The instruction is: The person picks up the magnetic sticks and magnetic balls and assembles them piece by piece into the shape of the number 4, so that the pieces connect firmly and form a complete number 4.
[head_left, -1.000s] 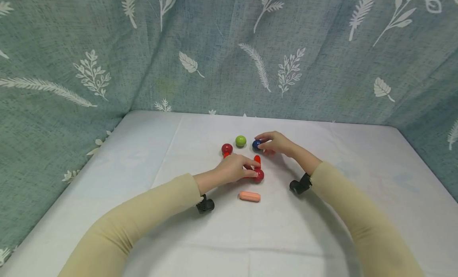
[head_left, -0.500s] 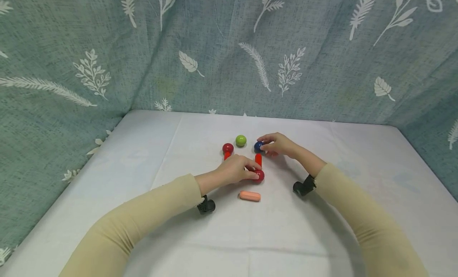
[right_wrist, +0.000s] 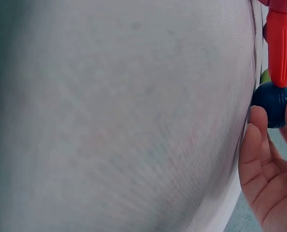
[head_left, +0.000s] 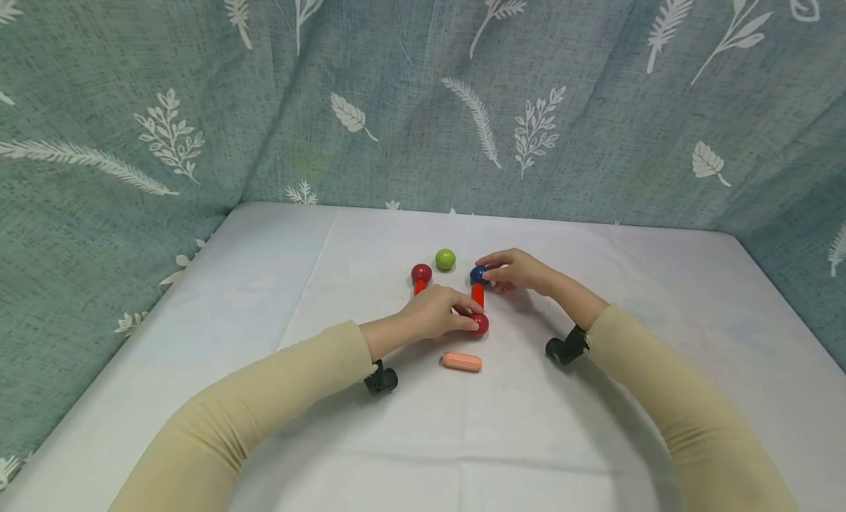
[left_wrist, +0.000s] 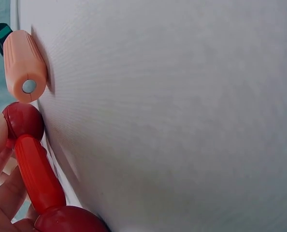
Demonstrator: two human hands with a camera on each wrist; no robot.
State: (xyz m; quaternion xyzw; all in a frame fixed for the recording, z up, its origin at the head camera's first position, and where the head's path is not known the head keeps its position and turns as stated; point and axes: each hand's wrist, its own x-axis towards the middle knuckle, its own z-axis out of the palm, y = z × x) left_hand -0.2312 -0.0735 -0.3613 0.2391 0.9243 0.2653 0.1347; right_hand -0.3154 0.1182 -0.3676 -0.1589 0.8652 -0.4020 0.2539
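Observation:
In the head view my left hand (head_left: 436, 311) pinches a dark red ball (head_left: 481, 325) on the white table. From that ball a red ribbed stick (head_left: 478, 297) runs away from me. At its far end sits a blue ball (head_left: 478, 275), pinched between thumb and fingers of my right hand (head_left: 518, 269); in the right wrist view the stick meets the blue ball (right_wrist: 272, 104). Another red stick (left_wrist: 39, 174) joins the left-held ball (left_wrist: 25, 121) to a second red ball (left_wrist: 68, 221). My left hand hides part of this stick in the head view.
A peach ribbed stick (head_left: 462, 362) with a silvery round end lies nearer me. Beyond the pieces rests a green ball (head_left: 446, 259), between the second red ball (head_left: 421, 273) and the blue one. A leaf-patterned curtain (head_left: 410, 115) hangs behind the table (head_left: 529, 438).
My right hand has drawn the blue ball slightly right and toward me, up against the red stick's far end. My left hand has stayed almost still on the red ball.

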